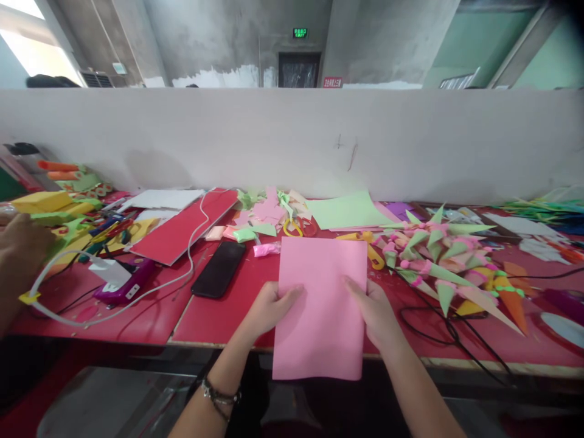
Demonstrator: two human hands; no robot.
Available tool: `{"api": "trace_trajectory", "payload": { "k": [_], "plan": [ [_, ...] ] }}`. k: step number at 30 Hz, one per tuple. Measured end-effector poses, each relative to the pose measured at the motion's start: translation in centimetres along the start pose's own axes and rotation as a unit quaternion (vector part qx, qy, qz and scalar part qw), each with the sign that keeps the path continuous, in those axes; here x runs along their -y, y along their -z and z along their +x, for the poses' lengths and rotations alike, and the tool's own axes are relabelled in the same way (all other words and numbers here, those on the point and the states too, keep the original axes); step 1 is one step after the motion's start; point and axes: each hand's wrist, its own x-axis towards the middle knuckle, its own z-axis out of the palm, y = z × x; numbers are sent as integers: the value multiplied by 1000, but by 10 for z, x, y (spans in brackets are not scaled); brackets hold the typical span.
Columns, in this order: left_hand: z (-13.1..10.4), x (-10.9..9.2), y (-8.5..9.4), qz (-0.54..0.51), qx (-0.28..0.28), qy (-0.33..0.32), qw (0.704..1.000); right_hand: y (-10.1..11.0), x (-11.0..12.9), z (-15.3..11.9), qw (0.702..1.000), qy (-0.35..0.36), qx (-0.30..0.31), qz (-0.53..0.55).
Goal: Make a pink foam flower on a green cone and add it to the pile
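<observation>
A pink sheet of paper (322,316) is held upright in front of me, its lower part hanging past the table's front edge. My left hand (271,306) grips its left side, thumb on the face and fingers hidden behind. On the right side my right hand (376,310) pinches it the same way. Whether it is one sheet or several I cannot tell. Beyond the paper lie a pale green sheet (344,211), pink paper scraps (269,210) and yellow-handled scissors (292,227). A black phone (219,269) rests left of my left hand.
Green and pink paper cones (438,261) are heaped at the right, near black cables (449,334). A purple power strip (125,286) with a white charger, a white cable and a red board (182,228) lie left. Another person's hand (22,249) is at the far left. A white partition (255,140) stands behind.
</observation>
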Motion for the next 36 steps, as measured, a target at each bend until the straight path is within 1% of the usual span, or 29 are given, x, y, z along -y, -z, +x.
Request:
{"api": "trace_trajectory", "payload": {
  "k": [5,7,10,12,14,16,20,22,24,27,30,32,34,36],
  "plan": [
    [0,0,-1,-39,5,18,999,0,-2,1,1000,11,2,-22],
    [-1,-2,0,-85,14,43,995,-1,-1,1,1000,14,0,-26],
    [-3,-5,0,-177,27,85,980,-2,-1,0,1000,21,0,-16],
    [-5,-6,0,-210,31,102,972,-2,-1,-1,1000,25,-4,-2],
    [-5,-5,0,-210,44,109,971,-3,0,-1,1000,26,-9,5],
    [-4,-4,-1,-190,59,101,975,-3,1,-2,999,30,-12,0],
    [-2,0,-2,-122,69,52,989,-2,1,-1,999,41,-13,-28],
    [-2,0,-1,-95,65,32,993,-1,1,0,998,53,-18,-42],
    [-2,1,-1,-75,48,19,996,1,-1,2,996,74,-29,-49],
    [-3,1,-1,-52,30,7,998,5,-2,4,990,116,-58,-63],
    [-3,1,-1,-65,41,13,997,7,-2,4,974,163,-97,-124],
    [-3,1,-1,-88,56,24,994,8,0,3,961,186,-112,-172],
    [-4,-1,0,-110,65,41,991,8,1,3,955,193,-107,-199],
    [-5,-2,1,-132,55,60,988,7,2,2,957,188,-85,-206]
  ]
}}
